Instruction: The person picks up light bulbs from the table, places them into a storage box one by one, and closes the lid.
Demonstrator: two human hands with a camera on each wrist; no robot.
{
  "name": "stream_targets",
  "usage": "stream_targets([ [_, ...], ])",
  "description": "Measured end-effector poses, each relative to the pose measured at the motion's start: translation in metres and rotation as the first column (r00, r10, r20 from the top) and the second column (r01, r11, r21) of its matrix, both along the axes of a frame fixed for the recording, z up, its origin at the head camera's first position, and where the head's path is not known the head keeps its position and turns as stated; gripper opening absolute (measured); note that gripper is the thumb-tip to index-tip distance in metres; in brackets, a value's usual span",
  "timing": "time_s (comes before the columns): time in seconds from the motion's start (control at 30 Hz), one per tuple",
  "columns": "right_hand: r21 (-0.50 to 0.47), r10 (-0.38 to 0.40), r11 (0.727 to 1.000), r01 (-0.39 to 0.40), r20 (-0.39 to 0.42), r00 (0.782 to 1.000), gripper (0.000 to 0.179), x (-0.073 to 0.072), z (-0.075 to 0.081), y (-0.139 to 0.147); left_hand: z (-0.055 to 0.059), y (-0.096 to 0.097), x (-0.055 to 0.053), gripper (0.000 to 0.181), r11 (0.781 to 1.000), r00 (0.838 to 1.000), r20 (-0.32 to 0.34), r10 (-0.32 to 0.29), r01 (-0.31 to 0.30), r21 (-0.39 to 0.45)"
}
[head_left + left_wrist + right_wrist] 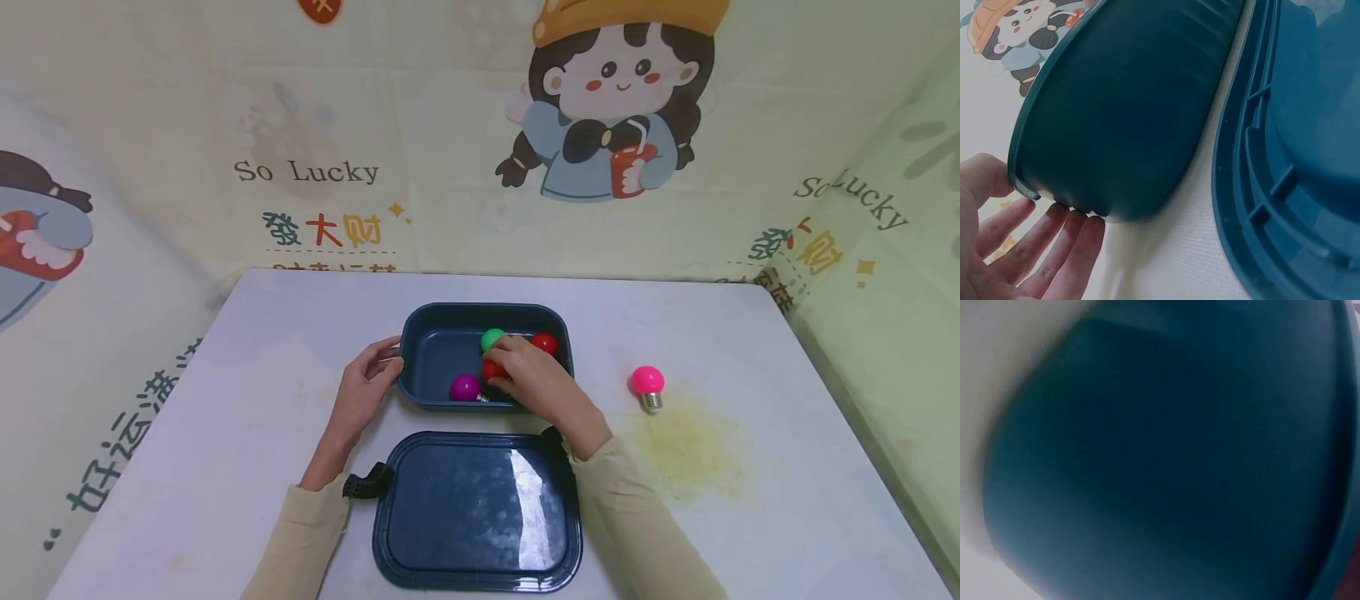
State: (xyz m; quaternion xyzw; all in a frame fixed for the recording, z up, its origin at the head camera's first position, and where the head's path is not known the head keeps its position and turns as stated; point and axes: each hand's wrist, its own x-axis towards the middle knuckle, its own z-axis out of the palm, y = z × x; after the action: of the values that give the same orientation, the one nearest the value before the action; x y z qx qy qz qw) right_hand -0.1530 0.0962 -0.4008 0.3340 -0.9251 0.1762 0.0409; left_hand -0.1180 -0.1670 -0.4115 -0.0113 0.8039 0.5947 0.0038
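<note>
Dark blue and round-cornered, a container [438,358] sits towards the far edge of the table [225,433], about midway between its sides. The left hand [365,385] steadies its left end, thumb at the rim, fingers loosely extended against the outer wall. The right hand [536,379] reaches in over the right end, thumb and fingers curled about a red bulb [492,370] — how firmly, one cannot tell.

A gentle pinch and slow movement would suit best: the purple bulb [465,387] by the near wall, the green bulb [491,338] farther back and a second red bulb [544,342] near the right end crowd the fingers. On the near side lies a lid [472,508], just apart from the container — a lowered wrist could nudge it. Towards the table's right edge lies a pink bulb [648,380], beside a yellowish stain [690,454].
</note>
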Motion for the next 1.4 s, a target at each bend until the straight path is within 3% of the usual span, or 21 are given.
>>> stream_targets([
  [0.93, 0.065, -0.004, 0.998, 0.003, 0.029, 1.0, 0.036, -0.003, -0.0075, -0.0063, -0.0007, 0.0009, -0.0003, 0.042, 1.0, 1.0, -0.015, 0.001, -0.001, -0.008],
  [1.4, 0.055, 0.009, 0.998, -0.008, -0.012, 1.0, 0.036, -0.0009, -0.0055, -0.0027, -0.0003, 0.0018, 0.0008, 0.042, 1.0, 1.0, -0.017, -0.008, 0.008, -0.004],
])
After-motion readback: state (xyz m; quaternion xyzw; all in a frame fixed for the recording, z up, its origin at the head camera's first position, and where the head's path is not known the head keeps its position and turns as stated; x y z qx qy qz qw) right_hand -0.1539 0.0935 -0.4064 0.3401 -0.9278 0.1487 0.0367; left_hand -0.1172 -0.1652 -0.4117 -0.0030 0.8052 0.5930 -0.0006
